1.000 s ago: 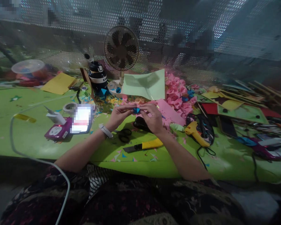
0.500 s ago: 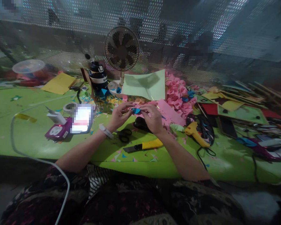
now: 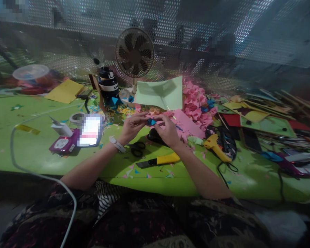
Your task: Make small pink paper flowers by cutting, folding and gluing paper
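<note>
A small folded piece of blue paper [image 3: 151, 122] is pinched between my two hands above the middle of the table. My left hand [image 3: 133, 127], with a white watch on the wrist, has its fingertips on the paper's left side. My right hand [image 3: 167, 130] grips it from the right, thumb below and fingers above. Under my hands lies a black object [image 3: 155, 136], partly covered by the right hand. Black-handled scissors [image 3: 137, 149] rest below my left hand. Nearer to me is a yellow-handled utility knife [image 3: 167, 158] with its blade pointing left.
Pink folded paper pieces [image 3: 195, 98] are heaped behind a pink sheet [image 3: 189, 124]. A fan [image 3: 134, 53] and a dark bottle [image 3: 108, 84] stand at the back. A lit phone [image 3: 90, 131] is on the left beside a purple power strip [image 3: 63, 145]. A yellow glue gun [image 3: 217, 148] lies right.
The blue paper has been turned or reshaped between my fingertips and now looks narrower and more pointed. My hands stay in nearly the same place.
</note>
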Available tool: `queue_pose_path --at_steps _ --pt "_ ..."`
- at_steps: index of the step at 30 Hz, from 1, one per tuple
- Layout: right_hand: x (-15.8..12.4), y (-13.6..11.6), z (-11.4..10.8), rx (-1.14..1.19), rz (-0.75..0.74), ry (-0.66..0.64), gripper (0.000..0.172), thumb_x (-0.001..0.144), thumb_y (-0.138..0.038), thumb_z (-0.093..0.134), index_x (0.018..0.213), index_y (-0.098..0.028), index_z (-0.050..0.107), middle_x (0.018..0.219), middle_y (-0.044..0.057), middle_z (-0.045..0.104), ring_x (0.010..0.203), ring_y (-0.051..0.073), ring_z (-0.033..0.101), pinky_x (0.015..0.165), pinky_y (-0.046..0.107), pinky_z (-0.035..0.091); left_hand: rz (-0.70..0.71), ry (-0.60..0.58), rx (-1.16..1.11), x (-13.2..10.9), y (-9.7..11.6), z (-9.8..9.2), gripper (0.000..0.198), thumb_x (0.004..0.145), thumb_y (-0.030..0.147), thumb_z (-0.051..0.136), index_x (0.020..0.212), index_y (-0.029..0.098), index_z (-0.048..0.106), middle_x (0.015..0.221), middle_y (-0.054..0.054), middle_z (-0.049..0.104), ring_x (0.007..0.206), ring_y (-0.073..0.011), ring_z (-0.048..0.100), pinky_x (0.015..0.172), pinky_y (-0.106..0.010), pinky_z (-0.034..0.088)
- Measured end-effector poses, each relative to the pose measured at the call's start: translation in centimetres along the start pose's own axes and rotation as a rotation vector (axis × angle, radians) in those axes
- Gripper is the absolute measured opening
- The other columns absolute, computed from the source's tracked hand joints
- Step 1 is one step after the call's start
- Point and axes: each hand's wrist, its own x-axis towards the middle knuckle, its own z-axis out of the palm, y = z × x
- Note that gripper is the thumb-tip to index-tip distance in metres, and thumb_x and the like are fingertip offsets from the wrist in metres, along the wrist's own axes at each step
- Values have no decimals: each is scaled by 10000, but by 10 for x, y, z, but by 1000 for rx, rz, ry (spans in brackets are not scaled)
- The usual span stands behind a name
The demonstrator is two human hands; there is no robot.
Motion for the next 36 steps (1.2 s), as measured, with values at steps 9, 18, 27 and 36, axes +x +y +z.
queue_pose_path --at_steps 9,18,27,36 --pt "-1 -4 -1 -354 -145 -19 200 957 -223 465 1074 -195 626 1119 126 677 1113 266 600 966 427 502 45 1 2 0 1 3 211 821 370 743 953 213 795 1150 -140 738 1106 -247 686 988 -441 554" --pt "-3 -4 1 -648 -220 -100 296 961 -123 405 1123 -152 650 1140 142 667 1101 273 563 974 418 455 36 -29 46 -3 3 5 279 856 411 695 1011 190 766 1190 -153 711 1142 -267 669 909 -423 605" --pt "-4 -2 7 -458 -169 -53 260 923 -125 394 1059 -155 614 1079 152 653 1095 277 568 972 426 473 94 37 178 -4 4 5 242 859 386 685 945 177 771 1109 -149 739 1046 -229 701 791 -340 624" --pt "-3 -6 5 -344 -113 -41 219 919 -175 415 1045 -196 593 1084 143 658 1113 290 570 985 466 461 153 47 297 -5 8 7 207 885 338 649 966 201 782 1106 -121 752 1050 -224 706 947 -387 572"
